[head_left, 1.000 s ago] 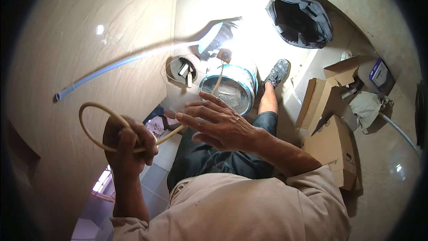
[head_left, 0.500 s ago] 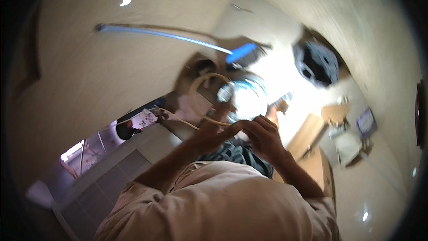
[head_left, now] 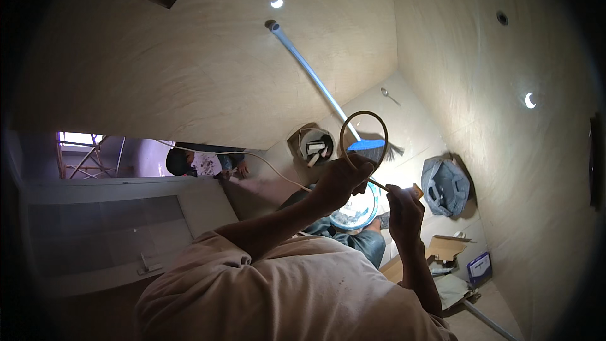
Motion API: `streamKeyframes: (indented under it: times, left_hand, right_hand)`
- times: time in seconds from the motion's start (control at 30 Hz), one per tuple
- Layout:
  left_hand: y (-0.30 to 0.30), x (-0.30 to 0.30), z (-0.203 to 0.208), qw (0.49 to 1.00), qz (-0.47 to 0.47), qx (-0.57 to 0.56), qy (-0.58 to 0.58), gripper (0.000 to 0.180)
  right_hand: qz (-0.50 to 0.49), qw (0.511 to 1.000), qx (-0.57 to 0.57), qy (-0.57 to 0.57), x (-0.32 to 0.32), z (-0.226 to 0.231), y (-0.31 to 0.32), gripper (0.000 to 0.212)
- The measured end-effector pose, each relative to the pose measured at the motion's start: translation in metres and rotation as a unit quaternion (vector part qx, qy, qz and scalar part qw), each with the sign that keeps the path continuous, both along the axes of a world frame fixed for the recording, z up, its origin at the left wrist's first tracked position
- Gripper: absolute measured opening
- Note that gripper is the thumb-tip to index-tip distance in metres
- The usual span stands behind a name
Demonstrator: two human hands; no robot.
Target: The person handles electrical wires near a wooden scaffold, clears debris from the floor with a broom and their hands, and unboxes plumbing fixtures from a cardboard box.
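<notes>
My left hand (head_left: pixel 344 182) is closed round a thin, pale cable (head_left: pixel 365 112), which rises above it in a round loop. A short stretch of the cable runs from there to my right hand (head_left: pixel 404 209), whose fingers pinch its end. Both hands are raised in front of my body, side by side with a small gap. Below them stands a round bucket (head_left: pixel 353 220) with a blue rim and white, brightly lit contents, partly hidden by my hands. A light-coloured cord (head_left: pixel 252 152) comes from the left and passes out of sight behind my left forearm.
A blue broom (head_left: pixel 315 79) leans on the far wall. Nearby are a tub of tools (head_left: pixel 315 146), a spoon (head_left: pixel 390 95) and a grey bag (head_left: pixel 445 188). Cardboard (head_left: pixel 446 247) and a purple box (head_left: pixel 480 268) lie right. A person (head_left: pixel 208 161) is beyond the door (head_left: pixel 107 233) at left.
My view has turned and is sharper. My hands, previously close together over the cable, are now further apart. The loop stands upright above my left hand.
</notes>
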State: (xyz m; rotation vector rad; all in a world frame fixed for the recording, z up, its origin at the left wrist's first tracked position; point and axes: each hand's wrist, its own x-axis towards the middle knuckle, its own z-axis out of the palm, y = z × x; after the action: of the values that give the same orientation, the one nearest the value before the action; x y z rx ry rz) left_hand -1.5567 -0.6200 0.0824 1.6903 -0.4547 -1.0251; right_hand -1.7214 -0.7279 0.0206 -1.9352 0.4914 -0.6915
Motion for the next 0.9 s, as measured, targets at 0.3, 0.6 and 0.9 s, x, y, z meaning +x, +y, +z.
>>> streamKeyframes:
  times: [0.3,0.6,0.9]
  left_hand:
    - [0.019,0.106,0.004,0.995,-0.022,-0.057,0.078,0.016]
    - [0.021,0.210,0.026,0.963,-0.022,-0.164,0.212,0.016]
    - [-0.011,0.236,0.020,0.950,-0.140,-0.274,0.049,0.010]
  right_hand:
    - [-0.007,0.999,-0.005,0.038,0.095,0.021,0.012,0.014]
    - [-0.006,0.994,0.030,0.108,0.194,0.059,0.012,0.024]
    - [0.003,0.993,0.083,0.084,0.256,0.114,0.007,0.053]
